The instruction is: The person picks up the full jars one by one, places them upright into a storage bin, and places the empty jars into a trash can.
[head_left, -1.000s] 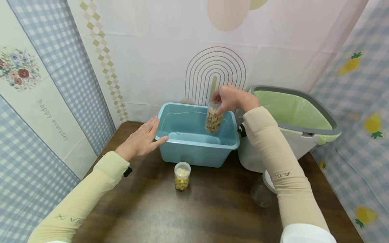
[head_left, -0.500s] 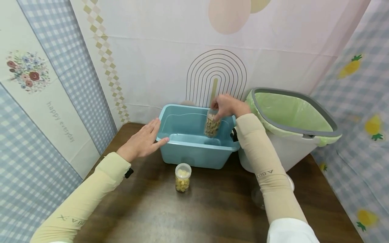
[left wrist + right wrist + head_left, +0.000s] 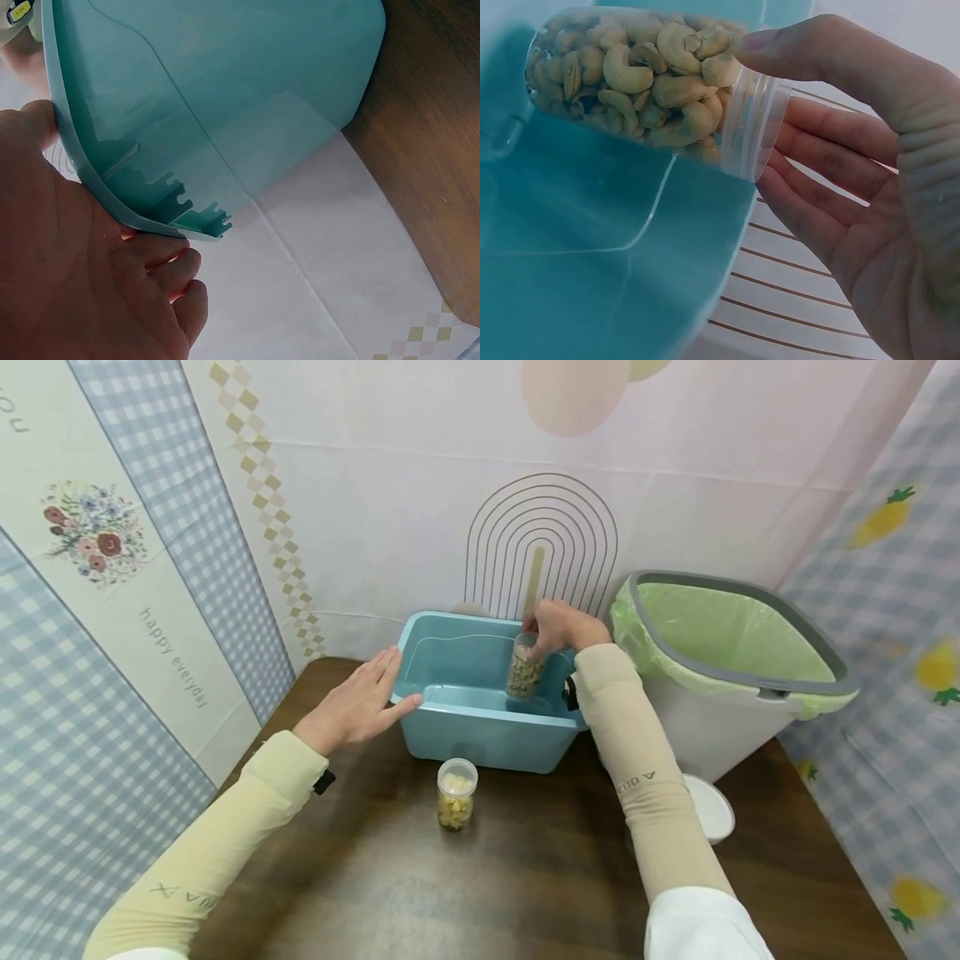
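Since the earlier frame, the cashew jar (image 3: 524, 672) has been lowered deeper into the blue tub (image 3: 487, 739) at the centre of the frame, and the right hand (image 3: 558, 625) has been brought down with it. No clear shift of the left hand (image 3: 356, 700) against the tub is noted.

The cashew jar is held inside the tub, towards its right end, slightly tilted. Its clear lid (image 3: 750, 124) end is pinched by the right hand, with the thumb set against one side and the fingers against the other, as confirmed in the right wrist view. Whether the jar's base is touching the tub floor cannot be told. The left hand is spread, with its fingers extended, and is rested against the tub's left rim.

Progress is judged as follows: entry of the cashew jar into the tub is done, but its release is not. A second jar (image 3: 456, 797), filled with yellow pieces, is left upright on the worktop (image 3: 405, 885), in front of the tub at lower centre, untouched by either hand.

At right of frame, a lined bin (image 3: 690, 722) is stood beside the tub. Below it a round white lid (image 3: 712, 810) is partly covered by the right sleeve (image 3: 652, 810); what lies beneath is largely hidden.
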Available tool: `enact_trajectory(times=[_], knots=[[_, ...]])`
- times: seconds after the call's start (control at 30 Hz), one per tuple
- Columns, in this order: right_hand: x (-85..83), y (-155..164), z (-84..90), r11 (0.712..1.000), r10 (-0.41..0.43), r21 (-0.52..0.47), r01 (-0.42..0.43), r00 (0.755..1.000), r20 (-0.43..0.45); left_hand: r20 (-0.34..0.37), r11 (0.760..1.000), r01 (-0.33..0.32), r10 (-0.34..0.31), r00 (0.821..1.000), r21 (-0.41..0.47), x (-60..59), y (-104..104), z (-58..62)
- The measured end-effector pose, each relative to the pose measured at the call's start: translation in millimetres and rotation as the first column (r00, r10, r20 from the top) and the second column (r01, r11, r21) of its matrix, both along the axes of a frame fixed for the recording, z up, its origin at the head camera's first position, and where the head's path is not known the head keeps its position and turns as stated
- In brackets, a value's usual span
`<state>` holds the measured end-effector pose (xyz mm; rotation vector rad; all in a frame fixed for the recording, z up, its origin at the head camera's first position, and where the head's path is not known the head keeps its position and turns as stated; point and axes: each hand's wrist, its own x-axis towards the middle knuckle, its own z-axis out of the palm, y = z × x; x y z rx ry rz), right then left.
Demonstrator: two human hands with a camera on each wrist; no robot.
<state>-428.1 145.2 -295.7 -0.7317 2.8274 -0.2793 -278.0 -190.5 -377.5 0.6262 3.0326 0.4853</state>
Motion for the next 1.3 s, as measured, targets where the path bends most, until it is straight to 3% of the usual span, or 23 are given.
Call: enact_trajectory(times=[0.8, 1.3], knots=[[-33.6, 8.1, -44.8, 0.997, 0.062, 0.039, -0.063, 0.998, 0.01, 0.011, 0.998, -0.056, 0.056, 0.998, -0.021, -9.4, 17.8, -3.6], [-40.0, 6.5, -47.9, 0.996, 0.055, 0.075, -0.057, 0.998, 0.033, 0.002, 0.997, -0.07, 0.07, 0.998, -0.014, -9.6, 21.9, -1.5]])
